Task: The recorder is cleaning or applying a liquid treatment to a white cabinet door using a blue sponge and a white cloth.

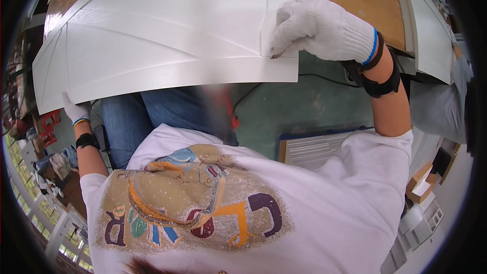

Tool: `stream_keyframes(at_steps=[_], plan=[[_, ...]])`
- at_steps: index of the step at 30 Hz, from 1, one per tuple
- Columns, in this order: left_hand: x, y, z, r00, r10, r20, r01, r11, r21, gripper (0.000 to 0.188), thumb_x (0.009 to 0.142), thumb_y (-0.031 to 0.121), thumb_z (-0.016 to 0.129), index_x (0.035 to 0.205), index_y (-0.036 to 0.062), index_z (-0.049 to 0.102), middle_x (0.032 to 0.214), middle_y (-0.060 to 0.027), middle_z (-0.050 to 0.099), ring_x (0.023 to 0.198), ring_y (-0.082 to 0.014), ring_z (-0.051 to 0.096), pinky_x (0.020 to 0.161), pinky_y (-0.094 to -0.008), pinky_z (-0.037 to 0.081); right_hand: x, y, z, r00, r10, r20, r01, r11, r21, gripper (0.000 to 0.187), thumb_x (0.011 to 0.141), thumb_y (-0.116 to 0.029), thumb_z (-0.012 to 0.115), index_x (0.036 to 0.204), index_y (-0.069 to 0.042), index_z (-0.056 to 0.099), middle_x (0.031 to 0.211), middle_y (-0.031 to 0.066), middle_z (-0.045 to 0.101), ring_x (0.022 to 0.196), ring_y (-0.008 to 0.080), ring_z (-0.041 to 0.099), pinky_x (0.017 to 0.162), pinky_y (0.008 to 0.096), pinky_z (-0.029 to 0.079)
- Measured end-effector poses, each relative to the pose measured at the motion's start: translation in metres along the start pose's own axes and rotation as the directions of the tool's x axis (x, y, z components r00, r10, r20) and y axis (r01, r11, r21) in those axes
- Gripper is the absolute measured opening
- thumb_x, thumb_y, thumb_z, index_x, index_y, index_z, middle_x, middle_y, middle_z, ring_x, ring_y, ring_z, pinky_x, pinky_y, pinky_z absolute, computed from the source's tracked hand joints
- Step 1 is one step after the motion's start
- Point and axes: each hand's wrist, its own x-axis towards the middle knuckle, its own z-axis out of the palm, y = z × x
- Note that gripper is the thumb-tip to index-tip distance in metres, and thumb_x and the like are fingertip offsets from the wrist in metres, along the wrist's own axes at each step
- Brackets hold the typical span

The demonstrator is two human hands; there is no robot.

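A large white panel [167, 30] with grooved lines and a raised border lies in front of me, its near edge over my lap. My left hand [76, 107], in a white knit glove, grips the panel's near left corner, thumb on top and the other fingers hidden beneath. Over the right end of the panel is my right hand [319, 28], also gloved. Its fingers are curled and pinched together at the border near the right corner. Something small and dark shows at the fingertips, too small to make out.
Under the panel is a brown wooden tabletop [350, 0]. Another white panel [431, 35] stands at the far right, by grey cloth [439, 106]. A black cable [327, 78] crosses the green floor [304, 104]. White slatted boards [317, 149] lie below; a red stool [49, 124] is at left.
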Motion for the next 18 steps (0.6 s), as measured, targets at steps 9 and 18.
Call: stream_keyframes(at_steps=[9, 18], plan=[[-0.015, -0.001, 0.015, 0.999, -0.008, -0.043, 0.009, 1.000, 0.029, 0.040, 0.095, 0.039, 0.037, 0.118, 0.0091, 0.051, 0.117, -0.0057, 0.058, 0.108, -0.0228, 0.054, 0.094, -0.0360, 0.045, -0.005, 0.000, -0.001, 0.999, 0.037, -0.025, -0.038, 0.997, -0.060, 0.009, 0.074, -0.011, 0.066, 0.082, -0.012, 0.070, 0.080, 0.0051, 0.063, 0.080, 0.0248, 0.060, 0.072, 0.0334, 0.048], [-0.002, 0.002, 0.003, 1.000, -0.027, 0.011, 0.026, 0.999, 0.033, 0.040, 0.095, 0.039, 0.037, 0.118, 0.0086, 0.051, 0.116, -0.0060, 0.058, 0.108, -0.0228, 0.054, 0.093, -0.0361, 0.045, -0.007, -0.003, 0.001, 0.995, 0.017, -0.095, -0.033, 0.984, -0.173, 0.008, 0.075, -0.012, 0.066, 0.082, -0.013, 0.070, 0.077, 0.0037, 0.062, 0.079, 0.0242, 0.060, 0.072, 0.0333, 0.048]])
